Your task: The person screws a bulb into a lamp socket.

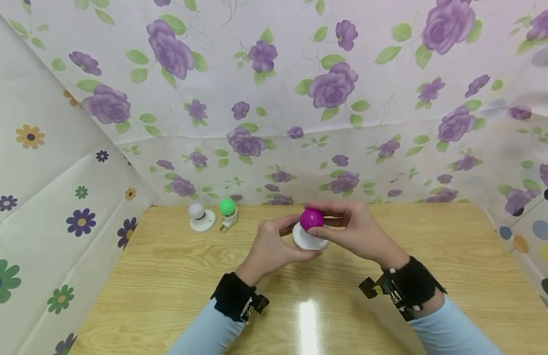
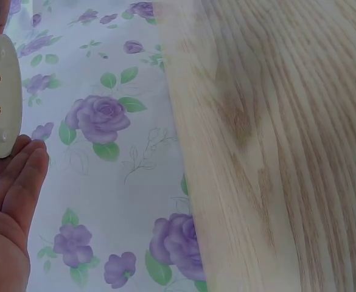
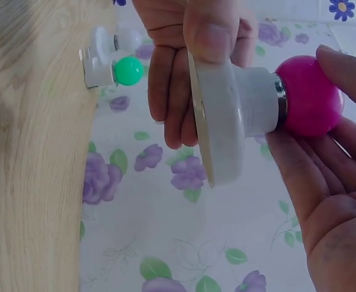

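My left hand (image 1: 274,246) grips a round white lamp holder (image 1: 307,240) by the edge of its base, above the wooden table. A magenta light bulb (image 1: 311,219) sits in the holder's socket, and the fingers and thumb of my right hand (image 1: 360,229) pinch its globe. In the right wrist view, a narrow metal band shows between the magenta globe (image 3: 311,97) and the white socket (image 3: 260,103). Two small brass-coloured fittings show on the underside of the base (image 2: 4,97) in the left wrist view.
At the table's back left, a white bulb (image 1: 196,210) is mounted in another round white holder (image 1: 207,222). Beside it, a green bulb (image 1: 227,207) stands in a white plug-in socket (image 1: 230,220) with metal prongs. Flowered cloth (image 1: 291,162) hangs behind the wooden table (image 1: 167,286).
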Tool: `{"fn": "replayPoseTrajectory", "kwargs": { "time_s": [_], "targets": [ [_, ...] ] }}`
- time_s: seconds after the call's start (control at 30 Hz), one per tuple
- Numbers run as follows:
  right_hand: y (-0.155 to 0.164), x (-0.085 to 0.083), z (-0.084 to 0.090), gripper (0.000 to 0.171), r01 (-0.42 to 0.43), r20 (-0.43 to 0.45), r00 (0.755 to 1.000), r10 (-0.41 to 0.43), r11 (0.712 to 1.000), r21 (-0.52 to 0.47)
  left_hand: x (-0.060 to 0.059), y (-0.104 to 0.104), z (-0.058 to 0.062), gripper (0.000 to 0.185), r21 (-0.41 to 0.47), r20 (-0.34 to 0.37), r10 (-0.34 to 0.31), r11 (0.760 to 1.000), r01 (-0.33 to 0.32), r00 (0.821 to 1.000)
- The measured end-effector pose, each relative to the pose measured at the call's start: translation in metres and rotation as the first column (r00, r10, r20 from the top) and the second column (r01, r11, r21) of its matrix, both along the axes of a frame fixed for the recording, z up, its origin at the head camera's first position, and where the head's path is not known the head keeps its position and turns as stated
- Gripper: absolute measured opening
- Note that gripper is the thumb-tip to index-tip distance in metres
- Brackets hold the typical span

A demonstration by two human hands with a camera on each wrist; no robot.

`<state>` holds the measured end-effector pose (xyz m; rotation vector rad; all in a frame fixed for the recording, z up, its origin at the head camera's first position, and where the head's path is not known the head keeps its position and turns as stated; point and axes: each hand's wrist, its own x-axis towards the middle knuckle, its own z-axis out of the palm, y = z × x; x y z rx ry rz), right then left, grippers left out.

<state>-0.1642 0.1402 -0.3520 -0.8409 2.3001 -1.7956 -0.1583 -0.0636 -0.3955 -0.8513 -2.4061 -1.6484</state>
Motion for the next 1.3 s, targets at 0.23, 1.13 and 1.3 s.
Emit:
{"fn": "replayPoseTrajectory", "kwargs": {
  "time_s": [0.23,1.13,1.3],
  "targets": [
    [0.001,-0.005,-0.013,0.039,0.033,0.017,0.999,-0.032,0.996,-0.078,0.002,0.003,0.001,0.055,0.004,-0.049,0.037,0.999,-0.037,0.998],
    [-0.008,0.006,-0.011,0.038,0.125,-0.054,0.99,-0.13,0.989,-0.078,-0.023,-0.003,-0.025,0.066,-0.219,0.109,0.014,0.976,0.01,0.994],
    [-0.006,0.005,-0.013,0.043,0.132,-0.044,0.99,-0.133,0.991,-0.008,-0.025,-0.004,-0.026,0.065,-0.235,0.086,0.029,0.972,-0.008,0.996]
  ]
}}
